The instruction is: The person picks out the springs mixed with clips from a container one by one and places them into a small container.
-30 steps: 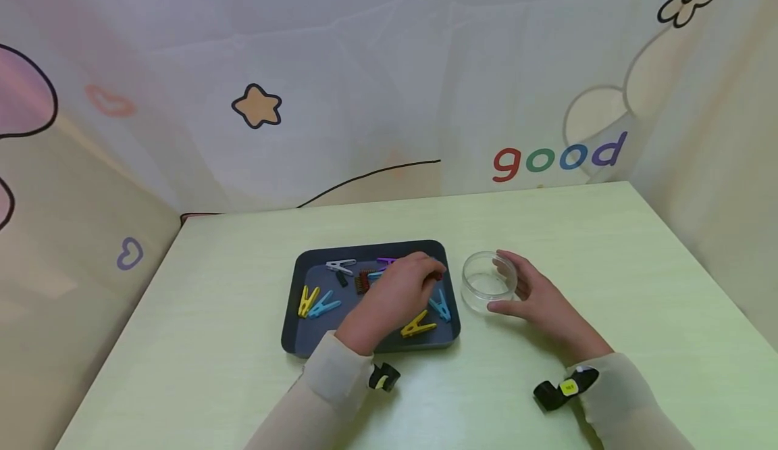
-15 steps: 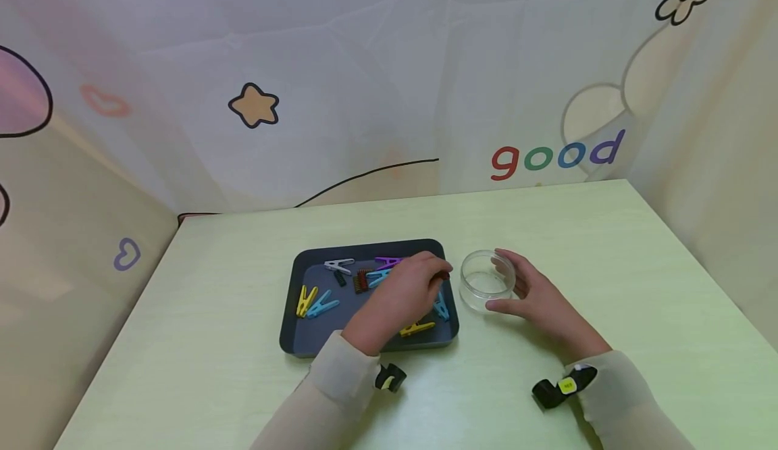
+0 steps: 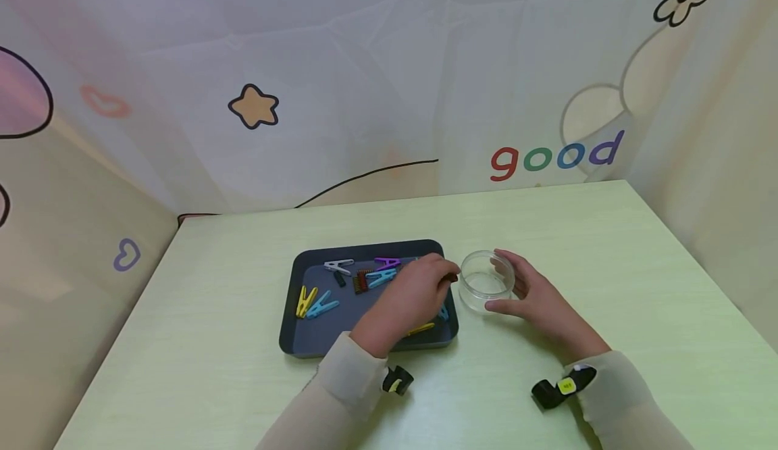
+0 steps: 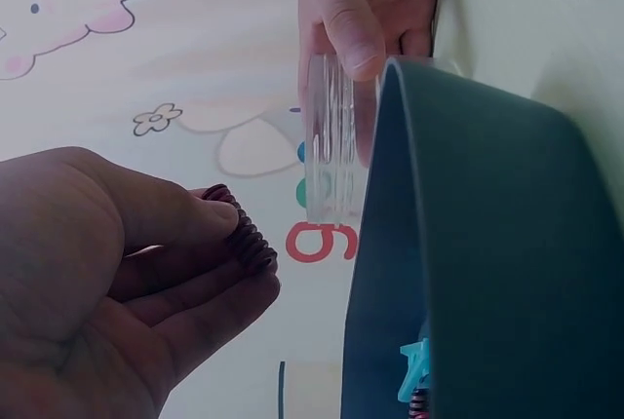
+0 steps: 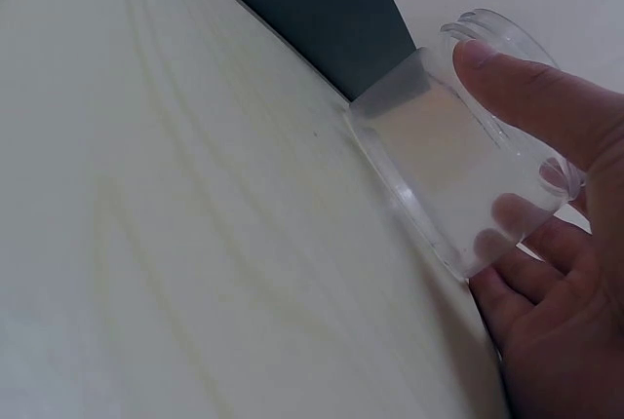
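Note:
My left hand [image 3: 406, 294] is over the right side of a dark grey tray [image 3: 304, 343]. Between thumb and fingers it pinches a small dark reddish coil spring [image 4: 246, 232], close to the jar's left side. My right hand [image 3: 541, 298] grips a clear round jar [image 3: 483, 298] from the right, thumb in front and fingers behind. The jar stands upright on the table with its top uncovered. Inside the tray lie yellow clothespins [image 3: 306, 301], blue clothespins [image 3: 322, 305], a purple clothespin [image 3: 387, 262], a white clothespin [image 3: 338, 265] and several small springs [image 3: 362, 281].
The tray's raised right wall [image 4: 517, 244] stands just left of the jar. A pale table [image 3: 182, 342] carries everything, and a printed cloth [image 3: 365, 98] hangs behind and at the sides. My left forearm crosses the tray's front edge.
My left hand has shifted right toward the jar with the spring pinched in it, uncovering more of the blue and purple clothespins. The right hand and jar have stayed in place.

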Demonstrator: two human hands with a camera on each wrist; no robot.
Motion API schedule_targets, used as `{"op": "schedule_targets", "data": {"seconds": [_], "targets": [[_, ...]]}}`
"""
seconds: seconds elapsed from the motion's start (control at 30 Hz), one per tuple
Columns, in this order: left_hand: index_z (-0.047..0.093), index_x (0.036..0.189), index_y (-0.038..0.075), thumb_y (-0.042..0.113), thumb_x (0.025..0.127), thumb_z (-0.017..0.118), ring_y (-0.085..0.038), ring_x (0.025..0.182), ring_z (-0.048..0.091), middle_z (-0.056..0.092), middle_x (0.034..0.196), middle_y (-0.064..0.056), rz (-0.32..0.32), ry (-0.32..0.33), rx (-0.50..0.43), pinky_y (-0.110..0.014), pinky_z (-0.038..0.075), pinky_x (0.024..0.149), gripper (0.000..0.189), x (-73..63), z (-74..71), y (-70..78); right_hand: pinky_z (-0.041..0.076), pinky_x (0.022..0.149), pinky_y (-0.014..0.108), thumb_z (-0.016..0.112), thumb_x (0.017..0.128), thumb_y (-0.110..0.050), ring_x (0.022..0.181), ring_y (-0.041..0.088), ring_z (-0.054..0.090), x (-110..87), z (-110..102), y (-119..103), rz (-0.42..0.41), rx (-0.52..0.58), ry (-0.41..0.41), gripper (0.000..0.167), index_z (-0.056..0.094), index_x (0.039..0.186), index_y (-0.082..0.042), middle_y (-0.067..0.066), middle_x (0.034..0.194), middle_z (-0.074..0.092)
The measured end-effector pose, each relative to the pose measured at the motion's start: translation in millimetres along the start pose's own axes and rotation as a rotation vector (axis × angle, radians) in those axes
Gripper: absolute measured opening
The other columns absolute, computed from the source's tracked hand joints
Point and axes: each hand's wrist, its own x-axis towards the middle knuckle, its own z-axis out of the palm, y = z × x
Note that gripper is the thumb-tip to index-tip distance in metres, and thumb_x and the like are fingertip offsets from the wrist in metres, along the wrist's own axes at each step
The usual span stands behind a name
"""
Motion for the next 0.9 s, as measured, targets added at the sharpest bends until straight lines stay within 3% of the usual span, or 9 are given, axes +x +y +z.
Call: {"op": "schedule_targets", "data": {"seconds": [0.33, 0.9], "targets": [[0.066, 0.121, 0.012, 0.018, 0.100, 0.053, -0.013, 0.106, 0.061, 0.064, 0.118, -0.001, 0.012, 0.013, 0.012, -0.027, 0.050, 0.096, 0.026, 2.0, 4.4, 1.3, 0.029, 0.113, 0.047, 0.079, 0.078, -0.038, 0.146, 0.033, 0.027, 0.8, 0.7, 1.4, 0.019, -0.003, -0.003, 0.096, 0.021, 0.153, -0.027, 0.009, 0.157, 0.032], [0.067, 0.118, 0.012, 0.015, 0.099, 0.053, -0.013, 0.104, 0.061, 0.066, 0.114, -0.001, 0.054, 0.034, 0.010, -0.025, 0.051, 0.093, 0.024, 7.9, 9.2, 4.9, 0.030, 0.111, 0.045, 0.079, 0.079, -0.034, 0.146, 0.033, 0.029, 0.9, -0.5, 1.0, -0.010, -0.012, 0.002, 0.095, 0.022, 0.153, -0.022, 0.011, 0.157, 0.032]]}}
